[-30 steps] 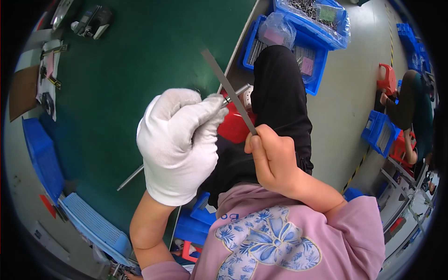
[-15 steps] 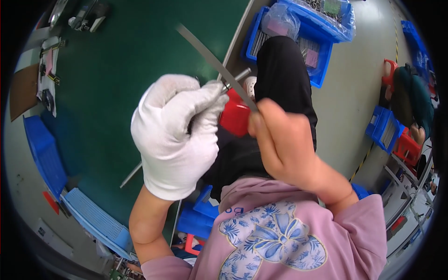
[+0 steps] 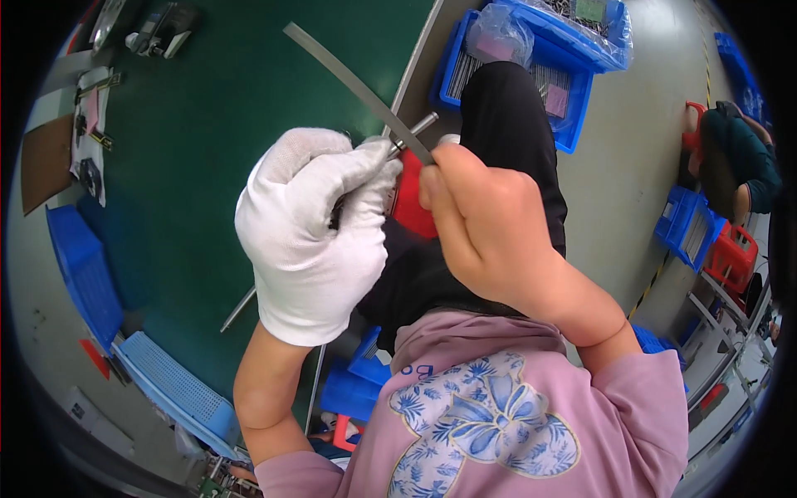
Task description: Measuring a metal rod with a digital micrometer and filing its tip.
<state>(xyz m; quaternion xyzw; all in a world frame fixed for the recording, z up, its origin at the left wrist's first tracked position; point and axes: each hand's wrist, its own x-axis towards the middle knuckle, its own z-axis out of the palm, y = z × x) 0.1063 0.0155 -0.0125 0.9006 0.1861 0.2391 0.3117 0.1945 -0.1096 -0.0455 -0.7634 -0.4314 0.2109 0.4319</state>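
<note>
My left hand (image 3: 311,236) wears a white knitted glove and is closed round a slim, shiny metal rod (image 3: 425,124). One end of the rod sticks out past the gloved fingertips, stepped near the glove; its long tail shows below the wrist. My bare right hand (image 3: 491,224) pinches the near end of a flat, narrow grey file (image 3: 347,80). The file slants up and left across the rod just beyond the gloved fingers and appears to touch it. Its surface texture is too fine to make out.
A green table (image 3: 191,166) lies at the left, with a light blue perforated tray (image 3: 170,386) and a blue bin (image 3: 83,266) along its edge. Blue crates (image 3: 581,100) of metal parts stand beyond my black-trousered leg. Another person (image 3: 739,158) sits at the far right.
My right hand has pushed the file up and to the left across the rod, bringing its fingers close to the rod. The left hand has barely moved.
</note>
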